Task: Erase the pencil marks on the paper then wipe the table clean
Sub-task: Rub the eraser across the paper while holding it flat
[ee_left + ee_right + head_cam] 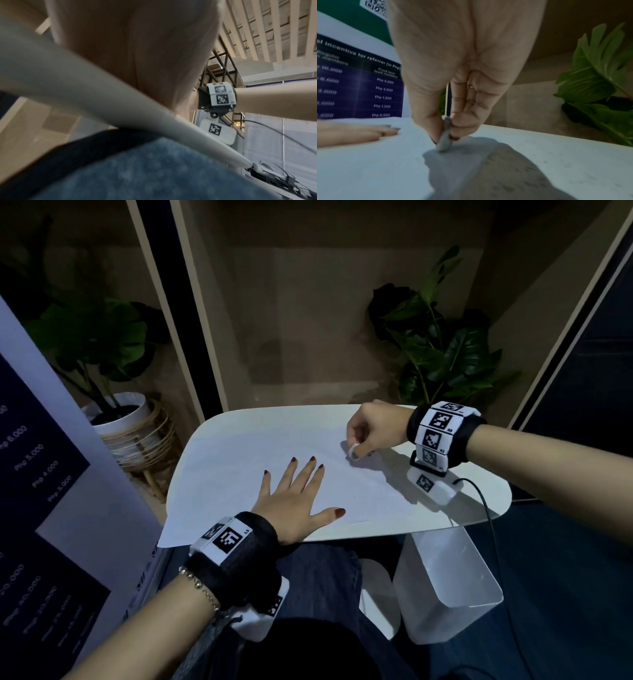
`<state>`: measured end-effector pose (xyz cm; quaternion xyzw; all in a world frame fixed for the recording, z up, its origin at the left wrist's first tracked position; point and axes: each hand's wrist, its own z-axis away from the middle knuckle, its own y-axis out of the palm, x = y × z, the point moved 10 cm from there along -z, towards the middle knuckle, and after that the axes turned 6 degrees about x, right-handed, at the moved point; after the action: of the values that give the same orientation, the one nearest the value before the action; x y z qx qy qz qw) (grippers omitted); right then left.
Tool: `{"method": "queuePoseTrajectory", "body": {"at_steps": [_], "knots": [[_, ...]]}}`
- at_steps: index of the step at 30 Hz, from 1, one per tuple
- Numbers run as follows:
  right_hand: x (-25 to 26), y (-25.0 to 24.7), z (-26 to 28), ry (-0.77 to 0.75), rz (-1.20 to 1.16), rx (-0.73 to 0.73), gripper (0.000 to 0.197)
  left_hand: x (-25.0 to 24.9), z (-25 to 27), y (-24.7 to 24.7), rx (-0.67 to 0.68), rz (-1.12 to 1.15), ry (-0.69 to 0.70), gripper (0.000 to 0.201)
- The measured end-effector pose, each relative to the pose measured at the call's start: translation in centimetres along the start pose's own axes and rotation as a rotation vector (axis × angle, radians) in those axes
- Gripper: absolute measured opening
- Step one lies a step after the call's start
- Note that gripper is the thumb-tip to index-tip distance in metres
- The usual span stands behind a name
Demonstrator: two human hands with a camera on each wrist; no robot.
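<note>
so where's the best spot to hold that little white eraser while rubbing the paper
Pinch the small white eraser by its two flat faces, high up, coming from above, as the right hand does now. It stands on edge, so its rounded lower end stays free against the white paper sheet, which the left hand presses flat.

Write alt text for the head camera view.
A right hand pinches a small white eraser against a sheet of paper on a white table, while the left hand lies flat on the paper. Potted plants stand behind.
</note>
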<state>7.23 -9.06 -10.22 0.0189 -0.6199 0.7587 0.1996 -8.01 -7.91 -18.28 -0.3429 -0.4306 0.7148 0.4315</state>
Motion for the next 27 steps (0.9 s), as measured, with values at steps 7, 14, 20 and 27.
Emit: {"method": "queuePoseTrajectory", "body": {"at_steps": [7,14,20,27], "knots": [[-0.7,2.0,0.5,-0.023,-0.080,0.112,0.013,0.0,0.1,-0.1,-0.008,0.005,0.005,0.084],[-1.1,0.1,0.2,-0.011,-0.167,0.049,0.013,0.1,0.1,0.0,-0.002,0.003,0.009,0.084],[-1.6,2.4,0.3,-0.008,-0.219,0.146,0.012,0.1,0.1,0.0,-0.001,0.000,0.002,0.085],[-1.9,-0.2,0.0,0.050,-0.055,0.026,0.018,0.1,0.1,0.0,0.001,-0.007,-0.003,0.085]]}}
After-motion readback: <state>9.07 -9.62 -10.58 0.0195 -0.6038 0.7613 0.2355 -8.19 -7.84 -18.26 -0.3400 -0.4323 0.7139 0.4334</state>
